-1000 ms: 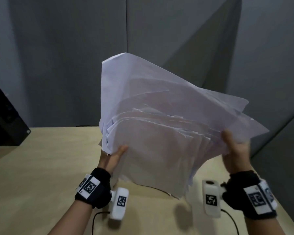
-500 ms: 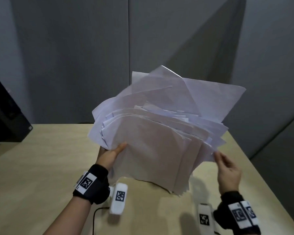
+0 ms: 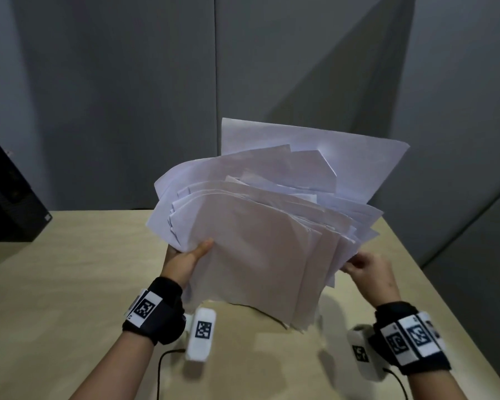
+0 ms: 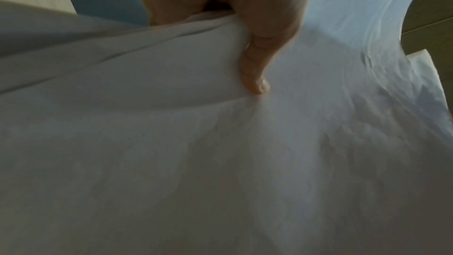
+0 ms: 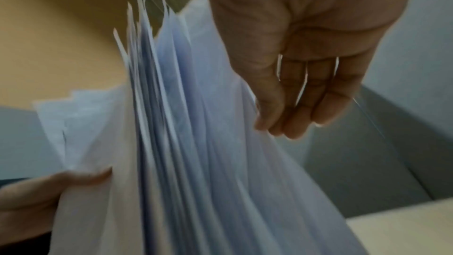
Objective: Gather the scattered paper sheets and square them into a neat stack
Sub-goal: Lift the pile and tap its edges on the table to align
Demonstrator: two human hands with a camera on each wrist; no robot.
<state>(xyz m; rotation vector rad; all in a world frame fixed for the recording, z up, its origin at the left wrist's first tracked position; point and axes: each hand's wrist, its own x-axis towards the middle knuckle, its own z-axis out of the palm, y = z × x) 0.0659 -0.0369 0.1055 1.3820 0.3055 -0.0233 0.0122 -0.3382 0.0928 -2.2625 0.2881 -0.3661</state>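
Observation:
A loose, fanned bundle of white paper sheets (image 3: 257, 255) stands tilted with its bottom corner just over the wooden table (image 3: 70, 284). My left hand (image 3: 185, 261) grips its left edge, the thumb (image 4: 257, 65) pressed on the front sheet (image 4: 220, 162) and the fingers hidden behind. My right hand (image 3: 370, 272) is at the bundle's right edge. Its fingers (image 5: 306, 94) lie nearly straight and together against the uneven sheet edges (image 5: 183, 143), not curled round them. The left hand's thumb (image 5: 36, 197) also shows in the right wrist view.
A black box (image 3: 6, 197) stands at the table's far left. Grey partition walls (image 3: 156, 82) close off the back and right. The table's right edge (image 3: 445, 298) runs just beyond my right hand.
The bundle has come down from a raised, spread position and sits more upright. My right hand let go of its right side, dropped, then returned to the right edge.

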